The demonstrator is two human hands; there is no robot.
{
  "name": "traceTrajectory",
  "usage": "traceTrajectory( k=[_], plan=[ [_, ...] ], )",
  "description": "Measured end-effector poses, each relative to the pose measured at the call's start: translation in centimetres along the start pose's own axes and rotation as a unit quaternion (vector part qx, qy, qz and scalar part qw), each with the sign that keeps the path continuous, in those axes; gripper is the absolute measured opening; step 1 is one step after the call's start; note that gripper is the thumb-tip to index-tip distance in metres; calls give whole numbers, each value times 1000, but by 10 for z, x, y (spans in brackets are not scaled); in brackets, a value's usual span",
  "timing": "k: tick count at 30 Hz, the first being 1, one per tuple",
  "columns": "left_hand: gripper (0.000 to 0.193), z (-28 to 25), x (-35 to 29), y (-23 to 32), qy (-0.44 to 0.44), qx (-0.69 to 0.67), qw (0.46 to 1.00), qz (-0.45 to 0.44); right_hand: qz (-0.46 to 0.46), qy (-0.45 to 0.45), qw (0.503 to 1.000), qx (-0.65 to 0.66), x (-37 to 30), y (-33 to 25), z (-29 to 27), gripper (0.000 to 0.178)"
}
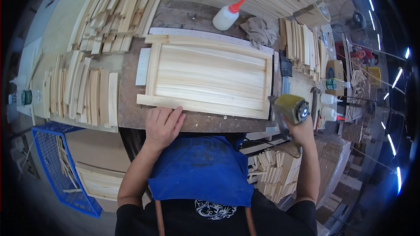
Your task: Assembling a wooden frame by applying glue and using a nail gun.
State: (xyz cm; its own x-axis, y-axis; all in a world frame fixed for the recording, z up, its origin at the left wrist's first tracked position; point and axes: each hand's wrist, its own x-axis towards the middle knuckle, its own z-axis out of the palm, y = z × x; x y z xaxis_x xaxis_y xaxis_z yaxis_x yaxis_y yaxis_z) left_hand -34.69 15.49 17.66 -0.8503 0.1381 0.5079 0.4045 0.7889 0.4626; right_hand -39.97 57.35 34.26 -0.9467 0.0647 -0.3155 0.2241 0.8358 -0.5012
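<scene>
A pale wooden frame with a slatted panel point(210, 76) lies flat on the brown work board in front of me. Along its near side runs a wooden rail point(201, 108), whose left end sticks out past the frame. My left hand point(164, 124) rests at this rail near its left end, fingertips on the wood and fingers slightly apart. In my right hand point(302, 131) is a yellow-green nail gun point(290, 107), gripped by its handle beside the frame's near right corner. The gun's nose is blurred, so whether it touches the wood cannot be made out.
Stacks of wooden strips point(83, 91) stand at left, with more strips point(302, 46) at right. Beyond the frame are a white glue bottle point(226, 17) with a red tip and a crumpled rag point(259, 31). A blue plastic crate point(65, 170) sits low at left.
</scene>
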Motion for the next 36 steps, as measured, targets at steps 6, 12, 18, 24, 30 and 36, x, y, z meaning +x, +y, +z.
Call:
traceTrajectory(
  k=[6, 12, 18, 24, 30, 36],
  plan=[
    [50, 0, 33, 20, -65, 0, 994, 89, 104, 116, 974, -167, 48, 110, -5, 55],
    [49, 16, 52, 7, -177, 12, 973, 149, 63, 260, 949, -166, 75, 174, 25, 77],
    [50, 9, 69, 1, -189, 45, 958, 210, 147, 227, 951, -149, 73, 133, 38, 80],
    [43, -47, 118, 24, -218, 85, 954, 189, 18, 318, 937, -142, 66, 145, 62, 72],
    [37, -93, 181, 60, -55, 31, 979, 194, -184, 409, 894, -16, 33, 86, 100, 55],
    [23, -225, 181, 78, 17, -196, 956, -216, -339, 235, 908, 68, 22, 8, 169, 50]
  ],
)
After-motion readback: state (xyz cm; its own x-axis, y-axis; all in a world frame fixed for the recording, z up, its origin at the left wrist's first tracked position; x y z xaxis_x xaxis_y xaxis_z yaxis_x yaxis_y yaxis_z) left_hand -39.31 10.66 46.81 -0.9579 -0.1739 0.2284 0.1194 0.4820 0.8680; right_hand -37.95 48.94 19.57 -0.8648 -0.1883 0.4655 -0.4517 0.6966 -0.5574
